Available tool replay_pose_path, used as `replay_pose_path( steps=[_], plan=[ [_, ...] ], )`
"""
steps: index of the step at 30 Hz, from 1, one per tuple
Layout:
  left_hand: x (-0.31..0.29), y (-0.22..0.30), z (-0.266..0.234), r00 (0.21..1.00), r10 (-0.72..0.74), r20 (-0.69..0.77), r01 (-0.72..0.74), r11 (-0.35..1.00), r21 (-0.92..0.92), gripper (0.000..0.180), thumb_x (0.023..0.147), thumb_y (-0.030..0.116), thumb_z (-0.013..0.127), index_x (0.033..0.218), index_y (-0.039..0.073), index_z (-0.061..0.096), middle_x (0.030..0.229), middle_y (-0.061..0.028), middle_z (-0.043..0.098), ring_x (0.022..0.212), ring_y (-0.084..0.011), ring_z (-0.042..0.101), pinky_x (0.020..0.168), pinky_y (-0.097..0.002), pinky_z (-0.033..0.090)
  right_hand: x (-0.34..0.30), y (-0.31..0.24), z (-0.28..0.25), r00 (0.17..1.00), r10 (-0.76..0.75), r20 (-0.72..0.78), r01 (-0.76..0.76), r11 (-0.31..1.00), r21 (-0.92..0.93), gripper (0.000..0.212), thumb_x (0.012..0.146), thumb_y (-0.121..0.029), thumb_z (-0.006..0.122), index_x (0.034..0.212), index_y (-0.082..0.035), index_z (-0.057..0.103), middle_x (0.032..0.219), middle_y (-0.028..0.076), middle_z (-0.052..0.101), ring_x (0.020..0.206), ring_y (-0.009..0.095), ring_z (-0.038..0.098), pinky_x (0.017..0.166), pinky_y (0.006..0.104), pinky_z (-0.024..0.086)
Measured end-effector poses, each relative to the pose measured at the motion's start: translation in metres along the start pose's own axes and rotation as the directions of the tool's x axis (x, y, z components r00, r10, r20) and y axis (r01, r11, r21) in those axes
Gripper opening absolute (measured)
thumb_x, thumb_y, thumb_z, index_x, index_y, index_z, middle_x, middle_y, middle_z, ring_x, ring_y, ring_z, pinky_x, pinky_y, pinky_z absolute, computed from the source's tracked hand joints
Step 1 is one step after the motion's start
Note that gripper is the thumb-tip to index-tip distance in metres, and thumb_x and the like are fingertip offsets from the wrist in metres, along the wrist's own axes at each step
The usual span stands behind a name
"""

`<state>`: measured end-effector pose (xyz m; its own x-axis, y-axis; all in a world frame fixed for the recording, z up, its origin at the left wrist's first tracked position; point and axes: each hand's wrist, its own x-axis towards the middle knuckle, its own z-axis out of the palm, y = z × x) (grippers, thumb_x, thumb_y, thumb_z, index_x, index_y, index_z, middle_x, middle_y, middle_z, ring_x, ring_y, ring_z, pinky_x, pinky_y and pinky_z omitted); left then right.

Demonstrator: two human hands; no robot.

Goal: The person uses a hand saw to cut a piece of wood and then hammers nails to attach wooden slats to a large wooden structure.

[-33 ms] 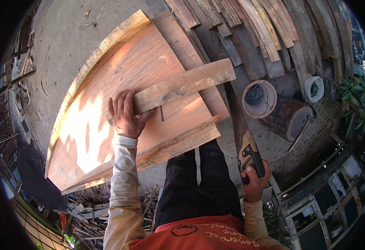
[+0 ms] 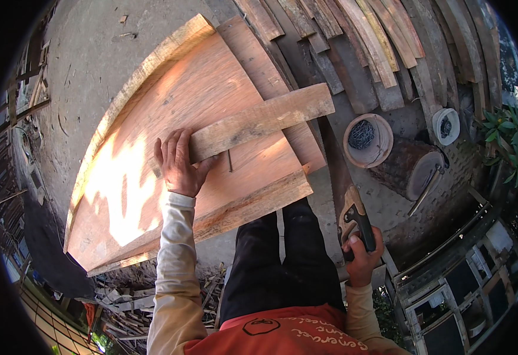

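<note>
A short wooden board (image 2: 265, 121) lies aslant over a plywood panel (image 2: 170, 94), its right end jutting past the panel's edge. My left hand (image 2: 180, 163) grips the board's left end, fingers on the far side and thumb along the near side. Below the board, a dark nail (image 2: 230, 161) shows against the plywood. In my right hand (image 2: 364, 254) is the black-and-wood handle of a handsaw (image 2: 342, 177). The saw's blade points away from me, and its tip is by the board's overhanging end; whether they touch I cannot tell.
Wooden strips edge the panel, one curved (image 2: 123, 94), one near me (image 2: 259, 204). At right stand a round tub of nails (image 2: 368, 142), a log (image 2: 410, 171) with a hammer (image 2: 428, 188) against it, and a white container (image 2: 445, 126). Several planks (image 2: 359, 35) lie beyond.
</note>
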<state>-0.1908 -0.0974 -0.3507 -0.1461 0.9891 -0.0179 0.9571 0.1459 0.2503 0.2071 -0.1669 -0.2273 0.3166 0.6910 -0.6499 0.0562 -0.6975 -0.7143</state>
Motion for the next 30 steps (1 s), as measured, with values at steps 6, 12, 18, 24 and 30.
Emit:
replay_pose_path(
  steps=[6, 12, 18, 24, 30],
  plan=[
    [-0.006, -0.003, -0.030, 0.999, -0.032, -0.032, 0.031, 0.999, -0.041, 0.082, 0.062, 0.049, 0.090, 0.129, 0.010, 0.061, 0.122, -0.0104, 0.065, 0.122, -0.0299, 0.057, 0.114, -0.0532, 0.029, -0.014, -0.009, 0.004, 1.000, -0.008, 0.024, 0.008, 1.000, -0.007, 0.022, 0.087, -0.008, 0.066, 0.105, 0.002, 0.058, 0.076, 0.005, 0.060, 0.063, 0.011, 0.058, 0.060, 0.0280, 0.049],
    [-0.012, 0.011, -0.099, 0.989, -0.135, -0.059, 0.119, 0.969, -0.216, 0.081, 0.061, 0.033, 0.092, 0.129, 0.006, 0.060, 0.125, -0.0130, 0.062, 0.122, -0.0347, 0.052, 0.108, -0.0467, 0.037, -0.040, -0.030, 0.015, 1.000, -0.009, 0.017, 0.009, 1.000, -0.009, 0.020, 0.088, -0.005, 0.066, 0.105, 0.001, 0.058, 0.078, 0.004, 0.060, 0.063, 0.011, 0.058, 0.060, 0.0277, 0.048],
    [-0.032, 0.020, -0.166, 0.963, -0.269, 0.004, 0.251, 0.893, -0.374, 0.084, 0.067, 0.047, 0.090, 0.132, 0.004, 0.058, 0.127, -0.0172, 0.060, 0.123, -0.0377, 0.053, 0.104, -0.0481, 0.043, -0.074, -0.050, 0.036, 0.997, -0.021, 0.070, 0.025, 0.998, -0.061, 0.020, 0.088, -0.005, 0.066, 0.106, 0.001, 0.058, 0.078, 0.003, 0.059, 0.063, 0.010, 0.057, 0.060, 0.0271, 0.048],
    [-0.076, -0.005, -0.216, 0.917, -0.395, -0.060, 0.337, 0.845, -0.415, 0.079, 0.066, 0.036, 0.091, 0.131, 0.005, 0.059, 0.126, -0.0173, 0.060, 0.121, -0.0375, 0.054, 0.103, -0.0474, 0.044, -0.109, -0.056, 0.062, 0.993, -0.040, 0.112, 0.052, 0.993, -0.105, 0.020, 0.089, -0.006, 0.065, 0.107, 0.001, 0.059, 0.077, 0.002, 0.058, 0.063, 0.009, 0.057, 0.060, 0.0267, 0.048],
    [-0.118, -0.047, -0.242, 0.899, -0.381, -0.217, 0.290, 0.888, -0.358, 0.079, 0.061, 0.030, 0.090, 0.129, 0.005, 0.059, 0.123, -0.0137, 0.063, 0.119, -0.0348, 0.055, 0.109, -0.0495, 0.036, -0.134, -0.051, 0.085, 0.987, -0.098, 0.126, 0.116, 0.982, -0.146, 0.017, 0.086, -0.006, 0.063, 0.102, 0.000, 0.058, 0.071, 0.002, 0.056, 0.060, 0.011, 0.054, 0.059, 0.0278, 0.047]
  ],
)
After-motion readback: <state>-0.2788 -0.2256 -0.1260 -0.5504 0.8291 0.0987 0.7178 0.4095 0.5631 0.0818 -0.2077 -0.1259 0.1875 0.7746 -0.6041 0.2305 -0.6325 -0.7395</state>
